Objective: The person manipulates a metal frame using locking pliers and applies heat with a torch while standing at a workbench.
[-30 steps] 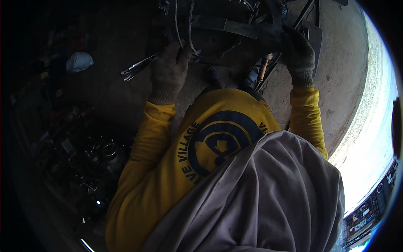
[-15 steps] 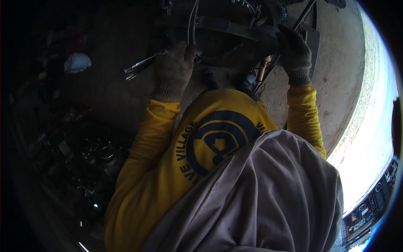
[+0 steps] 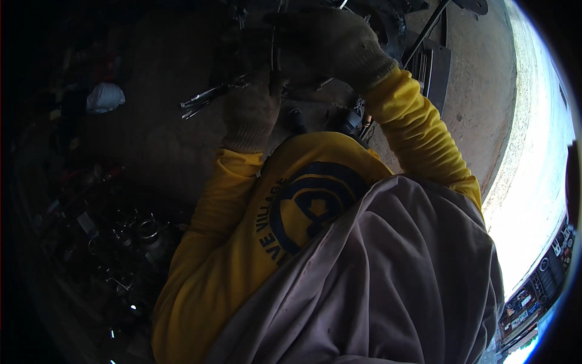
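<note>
My left hand (image 3: 250,112), in a knitted work glove, is closed around the lower end of a thin, light-edged cable (image 3: 275,51) that runs up toward the top of the view. Several shiny metal rods (image 3: 203,102) stick out to the left beside this hand; whether it also grips them is unclear. Gloved too, my right hand (image 3: 342,45) reaches left across a dark metal frame (image 3: 391,33), its fingertips close to the cable's upper part. Shadow hides what those fingers do.
Dark metal parts (image 3: 148,233) crowd the lower left. A whitish bundle (image 3: 105,97) lies on the floor at left. Flat metal plates (image 3: 433,73) and a long bar (image 3: 424,36) stand right of the frame. Bright daylight falls beyond the concrete floor (image 3: 479,79) at right.
My right hand has moved left from the right side of the frame, across to the cable. My left hand stays by the cable, slightly lower.
</note>
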`<state>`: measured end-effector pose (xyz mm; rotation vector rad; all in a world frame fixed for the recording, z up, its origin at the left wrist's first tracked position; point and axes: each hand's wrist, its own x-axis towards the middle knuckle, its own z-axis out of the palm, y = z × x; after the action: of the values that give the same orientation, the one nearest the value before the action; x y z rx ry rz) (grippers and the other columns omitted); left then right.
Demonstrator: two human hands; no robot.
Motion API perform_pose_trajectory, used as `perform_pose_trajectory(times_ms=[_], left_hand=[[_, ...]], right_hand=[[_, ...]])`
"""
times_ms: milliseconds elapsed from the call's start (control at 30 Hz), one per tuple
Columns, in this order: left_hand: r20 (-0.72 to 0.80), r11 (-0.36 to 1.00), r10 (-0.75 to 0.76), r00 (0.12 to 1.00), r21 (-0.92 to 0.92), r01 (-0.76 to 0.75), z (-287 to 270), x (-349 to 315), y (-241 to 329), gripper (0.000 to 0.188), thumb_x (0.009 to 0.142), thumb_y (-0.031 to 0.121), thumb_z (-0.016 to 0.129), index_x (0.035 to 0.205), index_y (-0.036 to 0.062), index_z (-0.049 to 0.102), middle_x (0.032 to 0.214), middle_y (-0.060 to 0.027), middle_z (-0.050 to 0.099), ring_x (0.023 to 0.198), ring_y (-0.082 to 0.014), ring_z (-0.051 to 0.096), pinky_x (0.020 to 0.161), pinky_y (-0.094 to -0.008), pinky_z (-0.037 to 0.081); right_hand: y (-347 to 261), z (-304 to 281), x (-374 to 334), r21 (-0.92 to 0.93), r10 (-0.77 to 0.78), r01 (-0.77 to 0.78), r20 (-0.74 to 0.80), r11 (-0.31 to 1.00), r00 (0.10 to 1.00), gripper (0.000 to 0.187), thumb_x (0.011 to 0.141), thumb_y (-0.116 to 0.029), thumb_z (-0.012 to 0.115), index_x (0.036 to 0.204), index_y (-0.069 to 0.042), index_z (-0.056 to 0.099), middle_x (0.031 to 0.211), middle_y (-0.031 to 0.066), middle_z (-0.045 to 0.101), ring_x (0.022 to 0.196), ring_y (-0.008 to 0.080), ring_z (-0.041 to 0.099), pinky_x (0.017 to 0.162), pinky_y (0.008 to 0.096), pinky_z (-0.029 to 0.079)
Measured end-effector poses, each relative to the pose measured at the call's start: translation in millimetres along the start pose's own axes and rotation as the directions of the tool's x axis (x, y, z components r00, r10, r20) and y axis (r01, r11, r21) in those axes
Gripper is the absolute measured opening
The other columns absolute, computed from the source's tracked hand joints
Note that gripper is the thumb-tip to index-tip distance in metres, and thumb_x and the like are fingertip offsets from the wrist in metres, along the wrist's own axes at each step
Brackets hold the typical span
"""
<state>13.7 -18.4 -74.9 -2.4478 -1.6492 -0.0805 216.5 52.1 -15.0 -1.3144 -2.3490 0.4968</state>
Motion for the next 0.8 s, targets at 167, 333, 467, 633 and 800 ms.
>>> perform_pose_trajectory(times_ms=[167, 333, 467, 633, 800], left_hand=[[-0.051, 0.999, 0.026, 0.998, 0.033, -0.024, 2.8, 2.1, -2.2, 0.032, 0.097, 0.045, 0.06, 0.108, 0.0158, 0.066, 0.089, -0.0041, 0.069, 0.078, -0.0238, 0.071, 0.062, -0.0375, 0.057], [-0.158, 0.969, 0.011, 0.987, -0.243, -0.05, 10.1, -5.8, -6.0, 0.035, 0.093, 0.042, 0.068, 0.11, 0.0118, 0.066, 0.087, -0.0068, 0.071, 0.078, -0.0256, 0.071, 0.068, -0.0378, 0.057], [-0.116, 0.589, -0.336, 0.935, -0.8, 0.112, -13.1, -1.6, 12.5, 0.031, 0.088, 0.027, 0.076, 0.109, 0.0067, 0.065, 0.095, -0.0075, 0.072, 0.08, -0.0266, 0.071, 0.07, -0.0379, 0.057], [0.006, 0.514, -0.282, 0.959, -0.843, 0.157, 3.5, -20.1, -2.4, 0.03, 0.086, 0.02, 0.078, 0.108, 0.0057, 0.064, 0.096, -0.0085, 0.07, 0.08, -0.0259, 0.069, 0.071, -0.0373, 0.056], [-0.327, 0.915, 0.11, 0.938, -0.336, -0.225, 21.5, -15.9, -11.0, 0.023, 0.089, 0.021, 0.074, 0.106, 0.0081, 0.065, 0.093, -0.0046, 0.068, 0.078, -0.0242, 0.067, 0.068, -0.0366, 0.055]], right_hand=[[-1.6, 13.3, 12.8, -0.088, 0.066, -0.056, 0.119, 0.995, 0.991, 0.034, 0.093, -0.036, 0.059, 0.122, -0.022, 0.069, 0.101, 0.0118, 0.073, 0.094, 0.0326, 0.072, 0.077, 0.0453, 0.059], [-1.7, 9.5, 8.7, -0.096, 0.023, -0.019, 0.044, 0.995, 0.999, 0.032, 0.093, -0.033, 0.061, 0.121, -0.021, 0.07, 0.103, 0.0119, 0.072, 0.1, 0.0327, 0.071, 0.08, 0.0457, 0.059], [8.9, 8.4, 11.6, -0.106, -0.269, 0.264, -0.038, 0.959, 0.962, 0.047, 0.086, -0.018, 0.061, 0.134, -0.014, 0.062, 0.108, 0.0123, 0.069, 0.101, 0.0317, 0.066, 0.082, 0.0401, 0.056], [13.2, 12.3, 14.6, -0.083, -0.382, 0.374, -0.155, 0.924, 0.911, 0.043, 0.086, -0.018, 0.059, 0.128, -0.013, 0.065, 0.104, 0.0126, 0.068, 0.098, 0.0332, 0.065, 0.083, 0.0423, 0.056], [15.5, 19.4, 17.8, -0.105, -0.283, 0.274, -0.079, 0.956, 0.956, 0.044, 0.084, -0.017, 0.06, 0.128, -0.012, 0.065, 0.104, 0.0134, 0.068, 0.099, 0.0342, 0.065, 0.084, 0.0427, 0.055]])
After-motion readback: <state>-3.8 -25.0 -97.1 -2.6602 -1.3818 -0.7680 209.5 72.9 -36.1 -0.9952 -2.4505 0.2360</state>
